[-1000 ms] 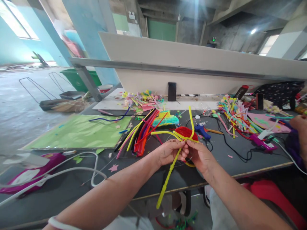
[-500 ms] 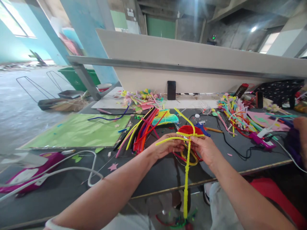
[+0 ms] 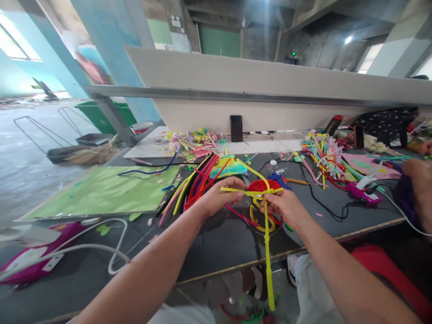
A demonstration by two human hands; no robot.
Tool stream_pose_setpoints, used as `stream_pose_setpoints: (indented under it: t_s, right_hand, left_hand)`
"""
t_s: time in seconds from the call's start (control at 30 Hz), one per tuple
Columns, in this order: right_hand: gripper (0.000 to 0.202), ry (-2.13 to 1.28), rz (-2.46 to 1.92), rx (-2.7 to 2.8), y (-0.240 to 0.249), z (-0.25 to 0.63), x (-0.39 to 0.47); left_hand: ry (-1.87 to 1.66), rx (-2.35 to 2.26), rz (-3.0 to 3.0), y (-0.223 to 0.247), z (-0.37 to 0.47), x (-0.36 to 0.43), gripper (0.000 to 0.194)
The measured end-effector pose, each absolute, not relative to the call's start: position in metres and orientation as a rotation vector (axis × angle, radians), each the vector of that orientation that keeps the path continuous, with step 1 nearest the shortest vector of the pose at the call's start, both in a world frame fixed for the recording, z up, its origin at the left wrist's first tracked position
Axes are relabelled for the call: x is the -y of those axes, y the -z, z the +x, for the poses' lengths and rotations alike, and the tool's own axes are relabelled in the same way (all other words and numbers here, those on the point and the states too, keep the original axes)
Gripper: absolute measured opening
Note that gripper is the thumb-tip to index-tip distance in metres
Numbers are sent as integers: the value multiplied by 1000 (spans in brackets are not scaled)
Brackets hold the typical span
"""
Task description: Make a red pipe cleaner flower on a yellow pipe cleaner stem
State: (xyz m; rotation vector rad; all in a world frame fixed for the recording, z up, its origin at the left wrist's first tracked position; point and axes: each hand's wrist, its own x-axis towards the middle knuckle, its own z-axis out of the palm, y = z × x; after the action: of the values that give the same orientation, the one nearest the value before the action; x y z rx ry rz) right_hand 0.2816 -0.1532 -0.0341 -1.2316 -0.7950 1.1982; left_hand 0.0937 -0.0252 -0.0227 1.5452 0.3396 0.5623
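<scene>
Yellow pipe cleaners (image 3: 267, 252) are joined in a cross shape, with a long wrapped stem hanging down past the table edge. My right hand (image 3: 283, 204) pinches them at the crossing. At the left, my left hand (image 3: 227, 194) has its fingers closed on the yellow side strand. One more strand points up and away from the crossing. Just behind my hands lies a red fuzzy piece (image 3: 261, 185), partly covered by the yellow strands. Below and between the hands are a curled yellow pipe cleaner (image 3: 252, 218) and a thin wire loop.
A bundle of coloured pipe cleaners (image 3: 197, 184) lies left of my hands, beside a green sheet (image 3: 91, 191). Purple power strips (image 3: 366, 197) and cables lie on both sides. A phone (image 3: 236, 128) leans against the white board. Another person's arm (image 3: 418, 182) is at the right.
My left hand has moved left, away from the crossing, along the side strand, which is now straighter. My right hand stays at the crossing. The hanging stem has swung slightly right.
</scene>
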Motion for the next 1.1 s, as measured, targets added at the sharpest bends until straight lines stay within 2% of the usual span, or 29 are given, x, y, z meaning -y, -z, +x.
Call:
stream_pose_setpoints:
  t_s: [0.07,0.23,0.53,0.67,0.83,0.97,1.1]
  right_hand:
    - [27,-1214,-1246,824,34,277,152]
    - [25,-1268,-1303,870,38,269,150]
    - [17,-1339,-1449,1048,41,260,146]
    - [16,-1330,-1472,1068,39,257,146]
    - [12,-1338,-1532,1133,40,251,145]
    - [9,-1357,-1524,1130,39,245,144]
    - [15,-1380,-1451,1162,37,244,145]
  left_hand:
    - [-654,-403,1503,27,97,23,26]
    - [-757,-467,1442,30,100,21,34]
    - [-576,-292,1831,10,90,33,41]
    - [-610,-287,1873,9,94,39,45]
    - [-661,-285,1764,5,101,52,43]
    - [-723,-316,1770,3,101,56,31]
    - [-989,-491,1704,7,101,51,33]
